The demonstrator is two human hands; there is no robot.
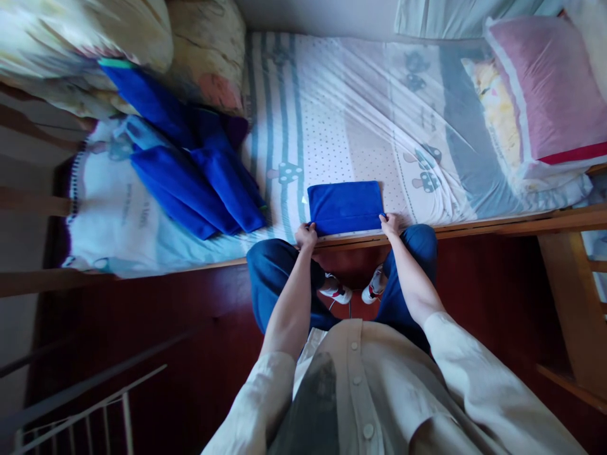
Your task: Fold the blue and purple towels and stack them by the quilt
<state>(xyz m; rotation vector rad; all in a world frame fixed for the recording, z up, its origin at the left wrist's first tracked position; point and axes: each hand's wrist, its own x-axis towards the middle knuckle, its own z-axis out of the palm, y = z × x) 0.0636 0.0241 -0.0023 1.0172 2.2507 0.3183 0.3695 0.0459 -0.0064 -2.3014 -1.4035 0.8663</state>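
A folded blue cloth [345, 206] lies flat on the patterned bed sheet [360, 126], close to the bed's wooden front edge [474, 226]. My left hand [306, 235] pinches its near left corner, fingers closed. At the near right corner my right hand [391, 224] grips the cloth the same way. Both arms reach forward from rolled-up white sleeves.
A heap of loose blue cloths [199, 164] lies on the bed to the left, beside a floral quilt [118, 44]. A pink pillow [545, 88] rests at the right. A white metal rack [85, 411] stands on the dark red floor at lower left.
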